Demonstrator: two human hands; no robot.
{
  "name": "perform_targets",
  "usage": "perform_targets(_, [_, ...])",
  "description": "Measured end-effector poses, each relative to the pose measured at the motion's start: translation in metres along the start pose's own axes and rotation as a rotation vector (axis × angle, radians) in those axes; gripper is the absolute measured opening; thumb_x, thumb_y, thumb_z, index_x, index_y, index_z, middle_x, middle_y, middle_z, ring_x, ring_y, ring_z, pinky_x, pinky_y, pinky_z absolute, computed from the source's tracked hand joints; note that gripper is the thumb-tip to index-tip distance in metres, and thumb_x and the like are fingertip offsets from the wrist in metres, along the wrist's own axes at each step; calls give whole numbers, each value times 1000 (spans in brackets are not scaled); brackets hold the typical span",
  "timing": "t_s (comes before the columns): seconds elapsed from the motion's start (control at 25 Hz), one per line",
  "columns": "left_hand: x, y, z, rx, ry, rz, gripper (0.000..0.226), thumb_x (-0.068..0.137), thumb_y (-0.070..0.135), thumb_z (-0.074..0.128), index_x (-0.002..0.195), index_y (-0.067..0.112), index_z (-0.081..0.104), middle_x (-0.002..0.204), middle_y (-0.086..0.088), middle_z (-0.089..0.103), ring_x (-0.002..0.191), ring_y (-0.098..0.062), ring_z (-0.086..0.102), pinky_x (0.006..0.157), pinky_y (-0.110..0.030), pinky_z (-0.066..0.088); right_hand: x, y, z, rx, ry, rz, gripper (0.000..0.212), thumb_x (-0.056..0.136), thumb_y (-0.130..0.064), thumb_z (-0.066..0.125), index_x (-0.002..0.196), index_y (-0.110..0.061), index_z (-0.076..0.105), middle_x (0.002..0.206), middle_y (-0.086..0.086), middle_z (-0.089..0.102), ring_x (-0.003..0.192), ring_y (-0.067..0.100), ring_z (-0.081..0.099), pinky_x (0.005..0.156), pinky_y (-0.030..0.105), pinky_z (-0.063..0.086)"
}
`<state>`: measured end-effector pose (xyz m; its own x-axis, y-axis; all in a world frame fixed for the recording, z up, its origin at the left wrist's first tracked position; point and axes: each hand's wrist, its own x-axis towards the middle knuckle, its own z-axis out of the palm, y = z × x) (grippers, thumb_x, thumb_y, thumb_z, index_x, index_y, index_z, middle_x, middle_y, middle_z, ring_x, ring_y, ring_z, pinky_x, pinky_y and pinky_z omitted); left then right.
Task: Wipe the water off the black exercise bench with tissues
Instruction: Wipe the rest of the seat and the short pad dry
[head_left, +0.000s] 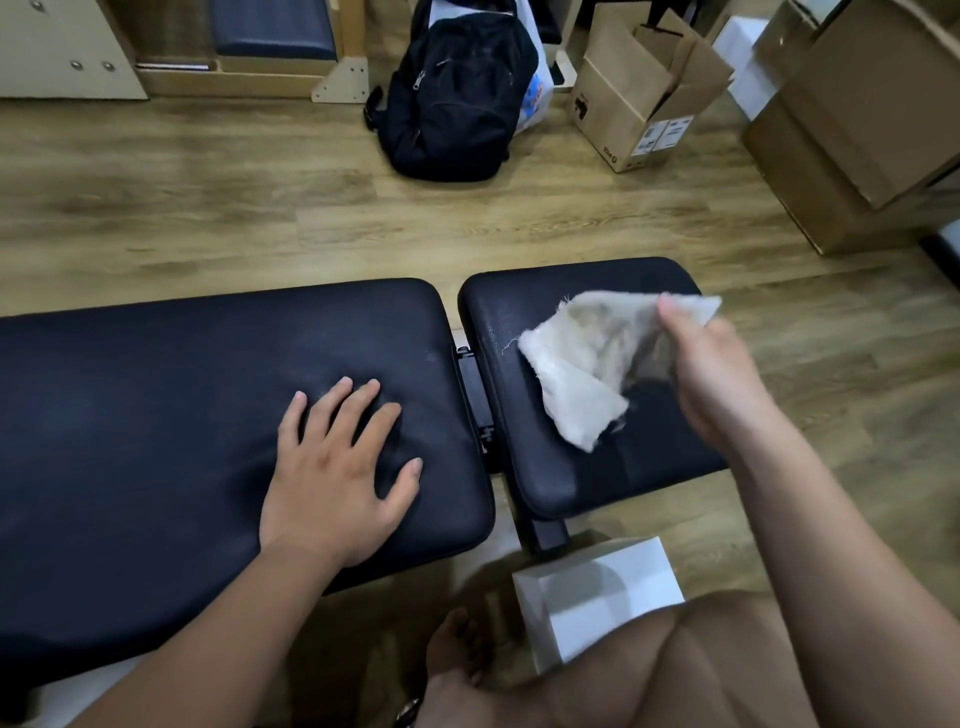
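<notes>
The black exercise bench (156, 395) stretches across the floor in two padded sections, a long one on the left and a shorter seat pad (571, 467) on the right. My left hand (337, 467) lies flat on the long pad with fingers spread, holding nothing. My right hand (711, 369) pinches a crumpled, damp-looking off-white tissue (587, 364) that hangs just over the seat pad. Small pale specks show on the long pad near the gap; I cannot make out water clearly.
A white box (602, 597) sits on the wooden floor just in front of the seat pad, beside my bare knee and foot. Beyond the bench stand a black backpack (457, 93), an open cardboard box (644, 88) and larger cartons (857, 130) at the right.
</notes>
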<state>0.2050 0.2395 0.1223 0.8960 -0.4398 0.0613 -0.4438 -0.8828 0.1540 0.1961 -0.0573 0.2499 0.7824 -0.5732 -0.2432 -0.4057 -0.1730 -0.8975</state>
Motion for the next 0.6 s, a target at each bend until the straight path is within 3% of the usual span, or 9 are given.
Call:
perform_targets(0.16, [0, 0, 0, 0, 1, -2, 62, 89, 58, 39, 133, 20, 60, 149, -6, 49, 144, -28, 36, 120, -56, 21, 23, -25, -15, -176, 191, -378, 19, 93, -26, 47, 84, -18, 62, 76, -11, 58, 74, 2, 54, 73, 25, 43])
perform_targets(0.28, [1, 0, 1, -1, 8, -2, 62, 89, 58, 39, 133, 19, 60, 149, -6, 49, 144, -28, 37, 119, -57, 21, 9, -14, -6, -506, 192, -634, 26, 88, -21, 48, 96, -5, 66, 86, 8, 67, 83, 21, 63, 68, 26, 40])
perform_targets(0.36, [1, 0, 2, -4, 14, -1, 62, 89, 58, 39, 132, 19, 61, 149, -6, 50, 144, -29, 38, 119, -57, 22, -18, 22, 9, -896, -68, -777, 34, 83, -19, 48, 110, -2, 62, 106, 19, 66, 94, 34, 64, 69, 31, 47])
perform_targets(0.4, [0, 0, 2, -6, 20, -1, 62, 88, 58, 40, 132, 19, 61, 149, -6, 50, 143, -29, 38, 118, -57, 23, -31, 47, 16, -1085, -290, -761, 48, 83, -24, 46, 128, -7, 54, 130, 18, 57, 117, 34, 56, 87, 36, 52])
perform_targets(0.44, [0, 0, 2, -6, 21, -3, 62, 88, 58, 40, 131, 19, 61, 148, -6, 50, 143, -29, 38, 118, -57, 23, -43, 68, 20, -1210, -487, -701, 61, 86, -34, 41, 144, -16, 39, 153, 11, 35, 139, 28, 35, 106, 40, 41])
perform_targets(0.48, [-1, 0, 2, -8, 18, -4, 62, 88, 58, 40, 131, 19, 61, 148, -6, 51, 143, -29, 38, 118, -57, 23, -52, 81, 21, -1263, -605, -614, 70, 88, -48, 36, 152, -23, 23, 162, 3, 10, 149, 20, 8, 117, 42, 25])
perform_targets(0.52, [-1, 0, 2, -10, 16, -4, 62, 88, 58, 40, 131, 19, 61, 148, -6, 50, 143, -29, 38, 119, -57, 22, -54, 88, 19, -1249, -657, -533, 78, 88, -63, 33, 154, -26, 14, 162, -3, -5, 148, 12, -9, 120, 41, 13])
perform_targets(0.6, [0, 0, 3, -7, 15, -3, 61, 89, 58, 39, 131, 19, 60, 149, -6, 50, 144, -29, 37, 119, -57, 22, -51, 77, 20, -1094, -627, -418, 86, 81, -79, 24, 152, -29, 22, 162, -9, -1, 147, 4, -9, 121, 41, 11])
